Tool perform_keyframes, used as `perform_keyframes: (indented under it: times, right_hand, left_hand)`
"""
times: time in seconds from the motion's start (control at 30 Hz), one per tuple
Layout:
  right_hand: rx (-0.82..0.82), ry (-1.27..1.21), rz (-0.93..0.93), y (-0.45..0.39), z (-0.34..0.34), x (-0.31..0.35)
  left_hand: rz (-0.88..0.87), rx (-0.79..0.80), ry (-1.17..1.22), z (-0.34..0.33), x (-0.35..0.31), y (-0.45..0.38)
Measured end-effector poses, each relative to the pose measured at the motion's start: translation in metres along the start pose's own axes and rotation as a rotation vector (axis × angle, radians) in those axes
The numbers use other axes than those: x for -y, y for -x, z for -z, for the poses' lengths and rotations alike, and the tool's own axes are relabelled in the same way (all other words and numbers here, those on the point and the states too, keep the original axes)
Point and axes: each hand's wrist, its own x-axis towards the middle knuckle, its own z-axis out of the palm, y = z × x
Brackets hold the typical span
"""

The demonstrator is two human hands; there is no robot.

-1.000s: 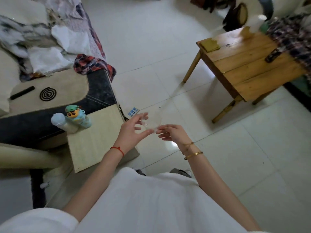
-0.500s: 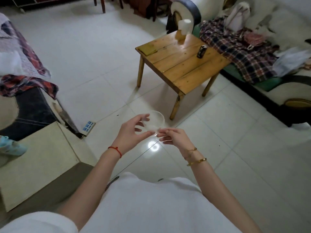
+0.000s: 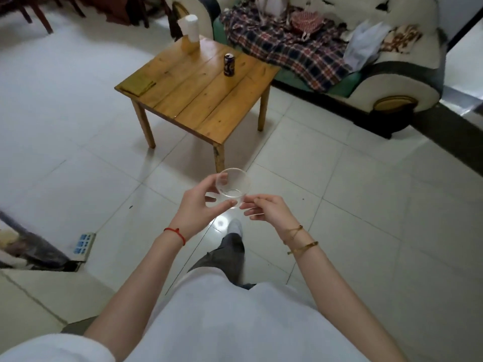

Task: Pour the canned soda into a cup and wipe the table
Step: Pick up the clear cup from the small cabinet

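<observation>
Both hands hold a clear glass cup (image 3: 232, 186) out in front of the body, above the tiled floor (image 3: 352, 205). The left hand (image 3: 199, 205) curls round its side, thumb under the base; the right hand (image 3: 266, 209) pinches the base edge with its fingertips. Ahead and well apart stands the wooden worktop (image 3: 198, 100), bearing an upright dark soda can (image 3: 229, 64), a white tissue roll (image 3: 189, 28) at its far corner, and a yellow-green cloth (image 3: 138, 84) at its left corner. Just beyond it is a sofa (image 3: 392, 84) draped with a plaid blanket (image 3: 287, 50).

soda can (image 3: 229, 64) print too blurred to read, no legible text
</observation>
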Motion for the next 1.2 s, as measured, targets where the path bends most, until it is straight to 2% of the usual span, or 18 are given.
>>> perform_keyframes:
  times: [0.23, 0.53, 0.73, 0.93, 1.2]
  right_hand:
    - [-0.081, -0.028, -0.020, -0.087, 0.060, 0.041]
    - [-0.123, -0.041, 0.011, -0.218, 0.122, 0.154]
    - [-0.139, -0.072, 0.019, -0.289, 0.148, 0.205]
    - [-0.078, -0.045, 0.000, -0.353, 0.169, 0.235]
    - [0.092, 0.035, -0.030, -0.460, 0.212, 0.282]
  left_hand:
    - [-0.038, 0.081, 0.012, -0.026, -0.007, -0.124]
    - [-0.093, 0.110, 0.020, -0.021, -0.039, -0.311]
    - [-0.099, 0.116, 0.016, -0.015, -0.049, -0.405]
    - [-0.051, 0.065, 0.031, -0.018, -0.045, -0.466]
    - [0.062, -0.108, 0.023, -0.040, -0.039, -0.557]
